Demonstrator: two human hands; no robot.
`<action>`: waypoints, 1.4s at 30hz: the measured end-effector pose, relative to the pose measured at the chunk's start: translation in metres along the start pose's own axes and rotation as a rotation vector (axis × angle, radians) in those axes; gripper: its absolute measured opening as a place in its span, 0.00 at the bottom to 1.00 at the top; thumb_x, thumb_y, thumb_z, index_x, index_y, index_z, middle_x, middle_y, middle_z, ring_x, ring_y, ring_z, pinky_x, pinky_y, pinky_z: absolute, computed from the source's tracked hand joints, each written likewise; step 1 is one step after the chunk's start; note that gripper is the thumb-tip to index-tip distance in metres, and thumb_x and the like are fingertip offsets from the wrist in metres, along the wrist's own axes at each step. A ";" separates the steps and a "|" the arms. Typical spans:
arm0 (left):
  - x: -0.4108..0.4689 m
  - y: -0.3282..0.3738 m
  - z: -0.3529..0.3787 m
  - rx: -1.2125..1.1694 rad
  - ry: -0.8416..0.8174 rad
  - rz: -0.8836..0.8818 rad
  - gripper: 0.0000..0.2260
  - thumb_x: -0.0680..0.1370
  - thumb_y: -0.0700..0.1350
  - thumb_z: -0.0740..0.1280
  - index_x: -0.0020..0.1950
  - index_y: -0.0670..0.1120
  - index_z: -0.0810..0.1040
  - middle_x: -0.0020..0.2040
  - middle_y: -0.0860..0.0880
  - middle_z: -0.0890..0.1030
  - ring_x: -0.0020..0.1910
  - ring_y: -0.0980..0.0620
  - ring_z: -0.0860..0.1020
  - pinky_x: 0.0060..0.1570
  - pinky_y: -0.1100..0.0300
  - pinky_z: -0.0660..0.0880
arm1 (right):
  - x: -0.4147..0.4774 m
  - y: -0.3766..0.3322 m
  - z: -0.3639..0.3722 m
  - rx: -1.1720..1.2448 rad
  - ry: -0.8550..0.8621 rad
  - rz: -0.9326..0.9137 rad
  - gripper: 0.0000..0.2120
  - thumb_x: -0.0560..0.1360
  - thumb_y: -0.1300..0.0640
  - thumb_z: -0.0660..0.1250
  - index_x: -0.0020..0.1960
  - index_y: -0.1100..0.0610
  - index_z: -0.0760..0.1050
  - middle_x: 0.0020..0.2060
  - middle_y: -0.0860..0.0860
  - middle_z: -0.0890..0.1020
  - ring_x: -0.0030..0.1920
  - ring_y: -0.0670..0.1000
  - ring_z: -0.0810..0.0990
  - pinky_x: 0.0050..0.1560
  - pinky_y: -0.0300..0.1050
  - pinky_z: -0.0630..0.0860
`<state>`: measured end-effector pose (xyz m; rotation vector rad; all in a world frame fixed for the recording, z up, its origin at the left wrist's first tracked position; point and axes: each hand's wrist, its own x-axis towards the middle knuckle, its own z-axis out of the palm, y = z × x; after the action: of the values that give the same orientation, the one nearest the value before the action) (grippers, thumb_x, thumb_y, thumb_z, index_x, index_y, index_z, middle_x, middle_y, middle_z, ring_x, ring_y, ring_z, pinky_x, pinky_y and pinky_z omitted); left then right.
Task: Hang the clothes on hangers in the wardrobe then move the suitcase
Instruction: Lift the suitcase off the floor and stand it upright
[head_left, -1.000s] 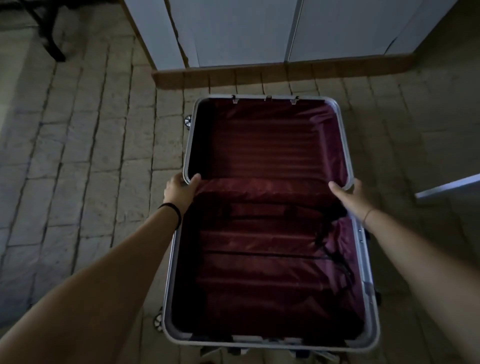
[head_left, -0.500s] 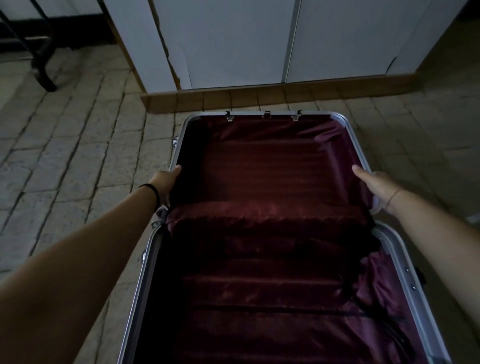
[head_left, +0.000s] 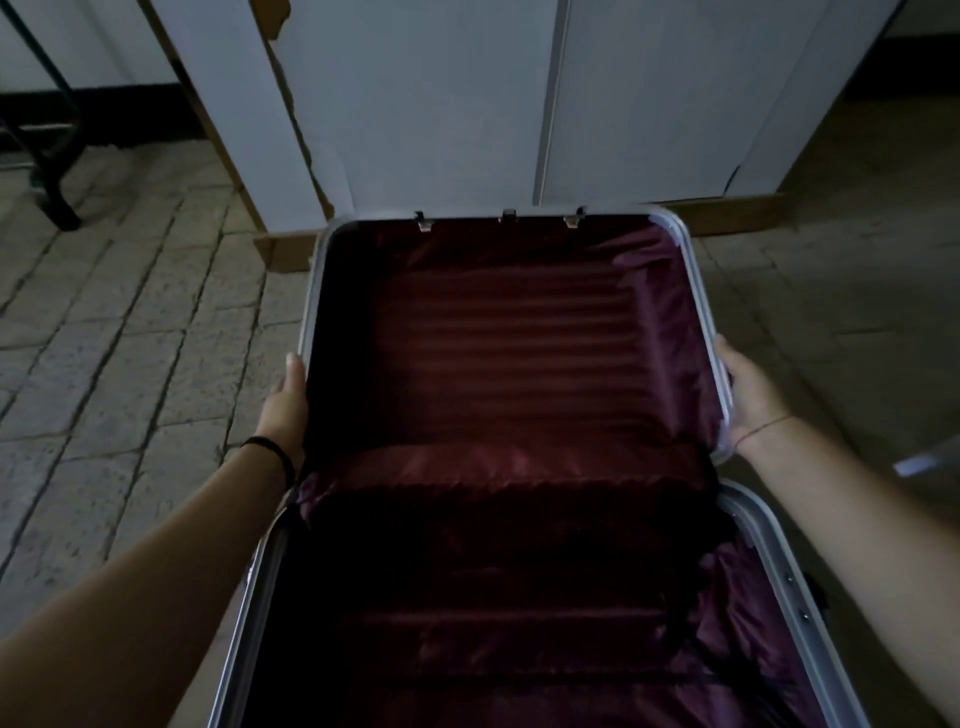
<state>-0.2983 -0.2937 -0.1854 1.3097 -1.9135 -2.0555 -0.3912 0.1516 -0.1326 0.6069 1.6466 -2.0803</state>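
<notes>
Floor and background: pale stone-pattern floor (head_left: 130, 322) in dim light; white wardrobe (head_left: 441, 104) doors shut, on a wooden plinth (head_left: 737, 210); a dark furniture leg (head_left: 57, 202) at the far left.
Head view, suitcase: the suitcase (head_left: 769, 545) lies open on the floor right before the wardrobe, its lower shell nearest the person and running off the bottom edge.
Head view, lid: the lid (head_left: 311, 291) appears tilted up from the hinge line, its far edge with three small latches (head_left: 423, 222) overlapping the plinth.
Lining: dark red lining (head_left: 509, 338) in both halves; no clothes show in either.
Left hand: the left hand (head_left: 288, 400), a black band (head_left: 270, 452) at the wrist, lies flat against the outside of the lid's left rim, fingers straight and together.
Right hand: the right hand (head_left: 753, 400) is against the lid's right rim, thumb along the edge; whether the other fingers curl behind it cannot be told.
Step in hand: judging by the bare case, hanging looks done and the lid is being closed ahead of moving the suitcase.
Next move: both hands should bring the lid over evenly so the rims meet and the latches catch, with loose lining kept clear of the seam.
Hidden or unclear: the near end, wheels and handle are cut off; the shadowed lower shell is hard to read, so a small dark item there cannot be ruled out.
</notes>
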 end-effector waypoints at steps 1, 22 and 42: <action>-0.011 0.011 0.001 -0.031 -0.036 0.012 0.46 0.63 0.78 0.57 0.71 0.49 0.68 0.67 0.44 0.75 0.61 0.43 0.77 0.58 0.47 0.75 | -0.007 -0.005 0.001 0.022 0.000 -0.048 0.30 0.79 0.41 0.55 0.27 0.53 0.83 0.30 0.51 0.85 0.31 0.49 0.84 0.29 0.42 0.80; -0.105 0.226 -0.029 -0.169 -0.093 0.298 0.45 0.55 0.81 0.63 0.61 0.52 0.76 0.67 0.49 0.74 0.60 0.48 0.77 0.63 0.47 0.71 | -0.157 -0.163 0.071 -0.257 0.046 -0.385 0.47 0.41 0.18 0.62 0.51 0.47 0.74 0.46 0.48 0.78 0.43 0.44 0.75 0.39 0.42 0.68; -0.239 0.151 -0.042 -0.267 0.344 0.709 0.25 0.60 0.64 0.73 0.50 0.53 0.71 0.55 0.47 0.78 0.55 0.49 0.79 0.60 0.49 0.76 | -0.208 -0.103 -0.006 -0.090 0.026 -0.488 0.32 0.60 0.26 0.67 0.54 0.47 0.78 0.52 0.45 0.82 0.49 0.42 0.81 0.47 0.39 0.77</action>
<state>-0.1951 -0.2318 0.0734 0.7121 -1.5653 -1.5356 -0.2791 0.1906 0.0672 0.2129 2.0500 -2.3088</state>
